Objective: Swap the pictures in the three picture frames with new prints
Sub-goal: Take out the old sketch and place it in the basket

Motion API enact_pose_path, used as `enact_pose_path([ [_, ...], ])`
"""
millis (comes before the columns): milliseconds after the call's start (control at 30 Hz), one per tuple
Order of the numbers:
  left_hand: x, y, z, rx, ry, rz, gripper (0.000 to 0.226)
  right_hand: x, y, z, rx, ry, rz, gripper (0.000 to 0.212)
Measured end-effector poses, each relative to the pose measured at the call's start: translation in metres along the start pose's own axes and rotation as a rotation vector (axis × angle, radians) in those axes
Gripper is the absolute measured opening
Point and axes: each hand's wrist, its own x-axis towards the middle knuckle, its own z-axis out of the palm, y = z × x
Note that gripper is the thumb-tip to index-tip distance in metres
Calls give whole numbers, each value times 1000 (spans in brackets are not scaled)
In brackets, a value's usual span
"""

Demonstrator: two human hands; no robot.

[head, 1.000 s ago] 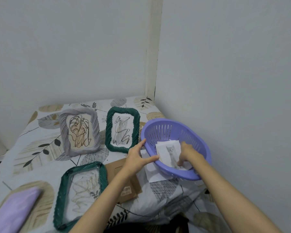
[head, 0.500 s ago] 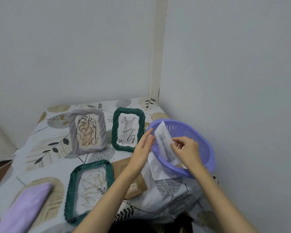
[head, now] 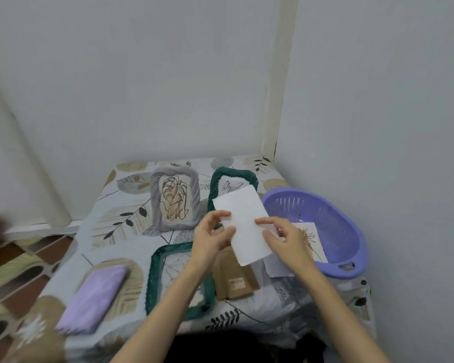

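Observation:
A white print point(head: 243, 218) is held up above the table, its blank back toward me. My left hand point(head: 211, 237) pinches its left edge and my right hand point(head: 286, 238) pinches its right edge. Behind it stands a green rope-rimmed frame point(head: 220, 176), partly hidden by the print. A grey frame point(head: 174, 199) with a leaf line drawing stands to its left. A second green frame point(head: 155, 273) lies flat near me, partly under my left forearm. A purple basket point(head: 346, 221) at the right holds another print point(head: 312, 238) with a brown drawing.
A brown cardboard backing point(head: 233, 281) lies on the patterned tablecloth point(head: 116, 221) beside the flat frame, with a white sheet point(head: 275, 267) by the basket. A folded lilac cloth point(head: 95, 297) lies at the front left. Walls close the back and right; patterned floor point(head: 16, 268) shows at left.
The print has come out of the basket and now sits between both hands above the table, back side up. My left hand has left the basket rim and taken the print's left edge.

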Motion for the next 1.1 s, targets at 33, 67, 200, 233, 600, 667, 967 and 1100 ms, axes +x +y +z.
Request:
enact_pose_path([
  [33,-1,2,-11,47,44,29,18,2,-2,5,55,-17,8,33],
  [67,-2,2,-22,96,87,54,15,3,-5,11,86,-37,26,32],
  [200,-9,0,-69,173,156,29,20,1,-11,45,133,-174,146,30],
  [233,-11,-2,-79,205,144,1,25,1,-10,54,131,-204,174,31],
  [600,-31,-28,-163,838,-92,-169,62,-11,13,121,-194,-487,155,39],
  [667,-31,-33,-168,879,-120,-170,62,-14,16,125,-288,-533,102,38],
  [967,-34,-42,-184,1047,-269,-224,65,-24,20,127,-703,-554,-117,43],
  [1100,-39,-42,-184,979,-274,-227,70,-24,27,126,-696,-551,-118,39],
])
